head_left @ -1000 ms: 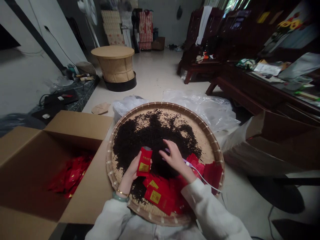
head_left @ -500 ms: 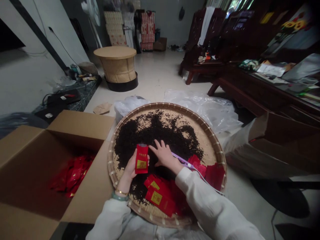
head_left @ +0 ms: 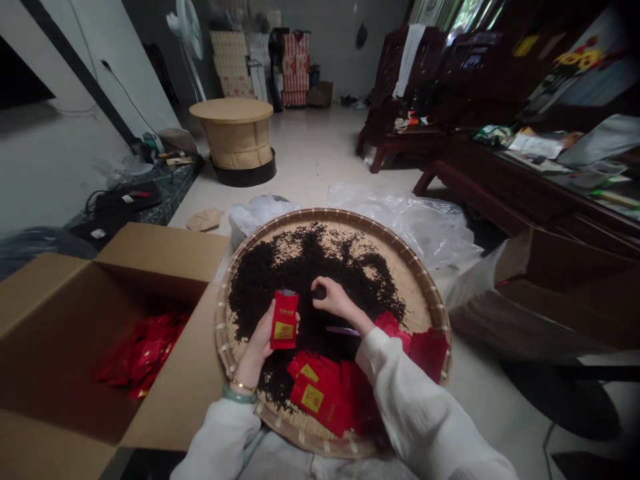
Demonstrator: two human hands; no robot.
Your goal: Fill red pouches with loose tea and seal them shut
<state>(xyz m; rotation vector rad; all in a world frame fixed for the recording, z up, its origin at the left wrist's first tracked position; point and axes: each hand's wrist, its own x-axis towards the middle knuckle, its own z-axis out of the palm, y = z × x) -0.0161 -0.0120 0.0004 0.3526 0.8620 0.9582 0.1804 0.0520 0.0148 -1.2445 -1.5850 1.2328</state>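
Observation:
My left hand (head_left: 261, 335) is closed around a red packet (head_left: 284, 319) with a gold label, held upright with its top end up. Just right of it, my right hand (head_left: 334, 298) is curled with thumb and fingers together around a clump of dark tea leaves (head_left: 318, 292). More loose leaves lie spread over a round woven bamboo tray (head_left: 423, 283) beneath both hands. Flat red packets (head_left: 320, 393) lie in the tray's near part, partly under my right forearm. A purple tool (head_left: 343, 330) is mostly hidden below my right wrist.
An open cardboard box (head_left: 165, 250) to the left contains several red packets (head_left: 150, 350). Clear plastic sheeting (head_left: 415, 217) lies beyond the tray. At right are another open box (head_left: 560, 293) and a dark wooden table (head_left: 475, 173). A round stool-like table (head_left: 233, 127) stands farther back.
My right hand has gone from spread fingers over the leaves to closed on a clump, slightly raised. My left hand still holds the packet in nearly the same place.

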